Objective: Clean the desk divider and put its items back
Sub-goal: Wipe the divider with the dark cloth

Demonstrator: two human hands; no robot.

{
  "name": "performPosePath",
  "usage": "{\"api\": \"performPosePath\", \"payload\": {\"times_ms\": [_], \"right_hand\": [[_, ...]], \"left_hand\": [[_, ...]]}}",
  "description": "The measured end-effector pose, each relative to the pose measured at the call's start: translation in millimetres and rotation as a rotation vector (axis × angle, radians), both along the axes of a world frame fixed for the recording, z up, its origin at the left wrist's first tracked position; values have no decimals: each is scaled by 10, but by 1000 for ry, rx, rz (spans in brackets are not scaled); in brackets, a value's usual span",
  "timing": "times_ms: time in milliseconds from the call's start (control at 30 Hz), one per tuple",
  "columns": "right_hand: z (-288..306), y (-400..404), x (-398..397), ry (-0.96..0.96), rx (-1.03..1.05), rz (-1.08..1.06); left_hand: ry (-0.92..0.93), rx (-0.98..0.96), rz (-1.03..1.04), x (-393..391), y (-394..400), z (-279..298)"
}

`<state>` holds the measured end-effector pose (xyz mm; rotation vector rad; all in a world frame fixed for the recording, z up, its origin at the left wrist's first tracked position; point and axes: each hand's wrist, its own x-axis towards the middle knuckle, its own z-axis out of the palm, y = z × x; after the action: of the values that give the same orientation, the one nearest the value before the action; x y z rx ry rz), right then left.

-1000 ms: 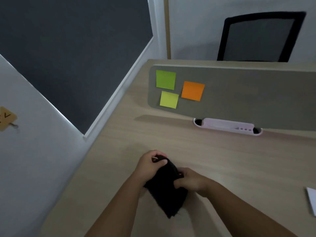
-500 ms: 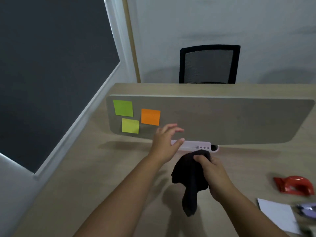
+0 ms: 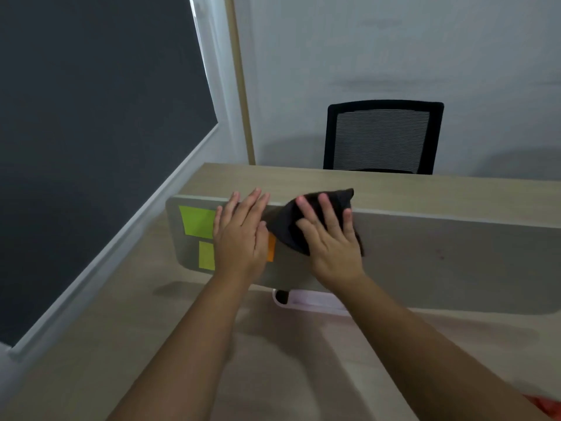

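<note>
The grey desk divider [image 3: 440, 262] stands across the wooden desk. My right hand [image 3: 331, 241] presses a black cloth [image 3: 285, 226] flat against the divider's face near its top edge. My left hand [image 3: 239, 235] lies flat and open on the divider just left of the cloth, covering part of the notes. A green sticky note [image 3: 195, 221] and a yellow-green sticky note [image 3: 206, 255] show at the divider's left end. Only a sliver of the orange sticky note [image 3: 271, 247] shows between my hands. A pale pink pen tray [image 3: 306, 302] sits at the divider's foot, partly behind my right forearm.
A black mesh office chair [image 3: 382, 136] stands behind the desk against the white wall. A dark window pane [image 3: 91, 117] fills the left side. A bit of a red object [image 3: 546, 404] shows at the bottom right corner.
Both hands have risen from the desk to the divider's face. My right hand carried the cloth up and now presses it on the divider. My left hand now covers most of the orange note.
</note>
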<state>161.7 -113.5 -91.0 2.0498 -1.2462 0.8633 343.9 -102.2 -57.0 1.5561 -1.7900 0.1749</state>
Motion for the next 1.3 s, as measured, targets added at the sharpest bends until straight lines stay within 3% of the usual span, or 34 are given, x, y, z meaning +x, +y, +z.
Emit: {"api": "performPosePath", "payload": {"times_ms": [133,333,467,567,667,767,900,1000,1067,1200,1300], "right_hand": [[-413,-75,13,189,-125,-46],[-1401,200,-617,397,358,46],[-1176,151,-885,480,230,81],[-471,90,-928,240,17,40],[-122,0,-1039,165,-115,-7],[-449,-12,-1127,202,-87,20],[-1284,243,-1465,488,190,72],[-1362,309,-1703,570,210,112],[-1051,274,-1742,481,92,107],[-229,148,-1924,128,-100,53],[-340,127,-2024,103,-108,76]], "left_hand": [[30,-51,3,-19,-52,3],[70,-85,39,-93,-64,-16],[14,-39,87,-187,-30,2],[-37,-13,76,-320,0,18],[-80,-27,40,-541,29,43],[-119,-22,6,-813,74,65],[-158,0,-45,-1102,140,96],[-202,6,-75,-1253,159,145],[-211,10,-77,-1301,181,151],[-221,13,-95,-1535,206,169],[-227,16,-131,-1750,240,179]]}}
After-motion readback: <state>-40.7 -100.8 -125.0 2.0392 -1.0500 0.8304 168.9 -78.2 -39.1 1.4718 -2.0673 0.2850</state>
